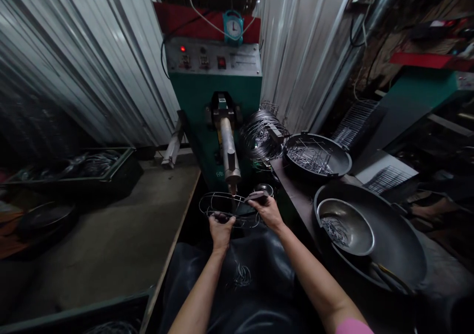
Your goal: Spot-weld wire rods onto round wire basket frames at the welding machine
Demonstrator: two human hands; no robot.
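My left hand is closed on the near side of an oval wire frame, just in front of my lap. With fingers closed, my right hand grips the right side of the same frame. Dark coverings or pads show at the fingers of both hands; I cannot tell exactly what they are. Above the frame, the tip of the spot welder's electrode arm points down at its wire, between my hands. Whether the tip touches the wire is unclear. A few bent wire pieces lie on the dark apron over my lap.
The green welding machine stands ahead, a small clock on top. Coiled wire rings hang right of its arm. Pans and a metal bowl holding wire parts sit right. A bin stands left. Another person's hand is far right.
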